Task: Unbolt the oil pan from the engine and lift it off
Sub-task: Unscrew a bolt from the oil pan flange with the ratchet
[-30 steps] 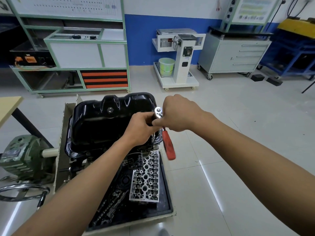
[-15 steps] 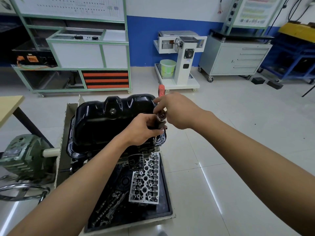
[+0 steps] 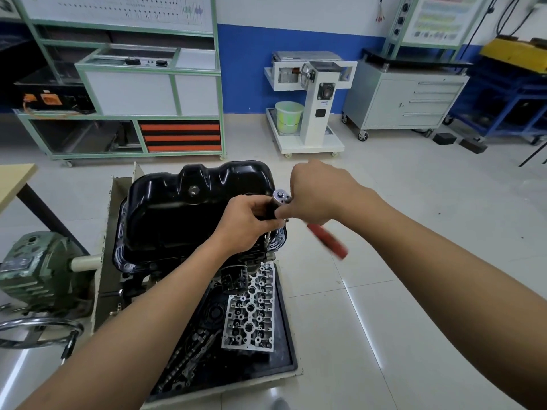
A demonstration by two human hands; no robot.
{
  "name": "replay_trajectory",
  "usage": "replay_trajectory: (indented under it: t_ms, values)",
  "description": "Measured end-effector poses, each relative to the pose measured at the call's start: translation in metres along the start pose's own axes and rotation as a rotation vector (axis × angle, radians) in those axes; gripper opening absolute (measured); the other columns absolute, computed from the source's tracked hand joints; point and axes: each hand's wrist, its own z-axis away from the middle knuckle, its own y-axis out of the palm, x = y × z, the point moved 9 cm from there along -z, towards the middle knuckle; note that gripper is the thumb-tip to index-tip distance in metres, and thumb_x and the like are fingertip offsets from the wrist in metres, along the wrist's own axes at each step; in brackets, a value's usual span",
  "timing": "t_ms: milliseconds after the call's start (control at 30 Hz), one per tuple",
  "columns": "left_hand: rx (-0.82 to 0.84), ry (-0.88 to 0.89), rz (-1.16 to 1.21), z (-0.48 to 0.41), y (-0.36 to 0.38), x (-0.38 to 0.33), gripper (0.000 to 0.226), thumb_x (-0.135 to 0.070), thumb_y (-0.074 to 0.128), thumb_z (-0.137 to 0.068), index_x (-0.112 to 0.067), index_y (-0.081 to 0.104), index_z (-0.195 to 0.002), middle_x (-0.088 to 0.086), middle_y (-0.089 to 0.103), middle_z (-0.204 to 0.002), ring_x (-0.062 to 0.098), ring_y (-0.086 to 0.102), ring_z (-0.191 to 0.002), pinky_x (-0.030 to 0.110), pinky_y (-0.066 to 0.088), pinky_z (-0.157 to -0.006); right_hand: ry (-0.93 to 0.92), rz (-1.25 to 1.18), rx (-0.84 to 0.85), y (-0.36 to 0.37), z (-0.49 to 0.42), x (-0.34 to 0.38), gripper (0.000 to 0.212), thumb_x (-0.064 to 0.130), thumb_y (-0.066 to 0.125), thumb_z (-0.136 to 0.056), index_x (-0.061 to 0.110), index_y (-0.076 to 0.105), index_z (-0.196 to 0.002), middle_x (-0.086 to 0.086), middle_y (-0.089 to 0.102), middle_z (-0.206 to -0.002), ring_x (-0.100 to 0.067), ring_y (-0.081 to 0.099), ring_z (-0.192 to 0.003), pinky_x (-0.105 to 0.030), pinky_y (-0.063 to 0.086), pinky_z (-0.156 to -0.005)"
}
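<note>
ratchet at oil pan R edge

Nothing is legible: the white diagram board behind the glossy black stamped-metal oil pan, the colourful chart panel behind it to the right, and the small label on the white pedestal stand beyond it all show print too small to read.

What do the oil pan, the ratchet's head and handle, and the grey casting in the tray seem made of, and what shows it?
Oil pan: pressed sheet metal, probably steel, gloss black coat; smooth ribs, sharp reflections.
Ratchet head: bright plated metal; mirror-like shine.
Ratchet handle: red, likely plastic or rubber; blurred, so unsure.
Casting: bare matt grey metal, perhaps aluminium; dull surface.
</note>
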Motion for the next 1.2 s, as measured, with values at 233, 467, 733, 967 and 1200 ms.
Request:
replay_trajectory:
  t_ms: [233, 467, 733, 967, 1200]
  values:
    - [-0.075, -0.015, -0.073, -0.003, -0.007, 0.004, 0.024, -0.005, 0.089, -0.074, -0.008, 0.071, -0.091, 0.01, 0.074, -0.084, 0.032, 0.07, -0.079, 0.047, 0.06, -0.078, 0.011, -0.143, 0.081, 0.015, 0.001, 0.009, 0.042, 0.048, 0.068, -0.081, 0.018, 0.047, -0.06, 0.001, 0.057, -0.05, -0.019, 0.058, -0.047, -0.027, 0.041, -0.05]
    - [0.054, -0.033, -0.008, -0.002, -0.006, 0.001, 0.02, 0.003, 0.081, -0.081, -0.006, 0.071, -0.096, 0.001, 0.076, -0.089, 0.018, 0.074, -0.088, 0.029, 0.058, -0.089, -0.057, 0.145, -0.066, -0.008, 0.001, 0.013, 0.011, 0.011, 0.068, -0.084, 0.018, 0.06, -0.084, 0.0, 0.038, -0.071, -0.021, 0.04, -0.06, -0.028, 0.026, -0.052]
    - [0.188, -0.077, -0.014, 0.0, 0.003, -0.002, 0.03, 0.002, 0.078, -0.085, -0.027, 0.072, -0.092, -0.01, 0.079, -0.093, 0.007, 0.074, -0.095, 0.02, 0.055, -0.089, -0.326, 0.02, 0.014, 0.002, -0.004, 0.035, 0.049, -0.005, 0.061, -0.08, 0.025, 0.072, -0.117, 0.006, 0.054, -0.146, -0.026, 0.05, -0.127, -0.046, 0.051, -0.093]
    - [0.08, -0.054, -0.006, -0.002, -0.002, 0.0, 0.022, -0.001, 0.08, -0.084, -0.007, 0.077, -0.105, 0.003, 0.079, -0.098, 0.017, 0.075, -0.097, 0.032, 0.057, -0.094, -0.169, -0.001, -0.02, -0.002, -0.004, 0.022, 0.035, 0.01, 0.062, -0.082, 0.024, 0.07, -0.113, -0.009, 0.057, -0.114, -0.033, 0.061, -0.095, -0.041, 0.055, -0.074]
    - [-0.006, -0.003, -0.055, -0.003, -0.004, -0.003, 0.019, -0.004, 0.081, -0.084, -0.007, 0.078, -0.102, 0.001, 0.079, -0.094, 0.018, 0.076, -0.093, 0.036, 0.059, -0.093, -0.023, 0.03, -0.119, -0.014, 0.004, 0.008, 0.046, 0.039, 0.071, -0.078, 0.02, 0.034, -0.058, 0.001, 0.037, -0.061, -0.018, 0.037, -0.052, -0.026, 0.021, -0.05]
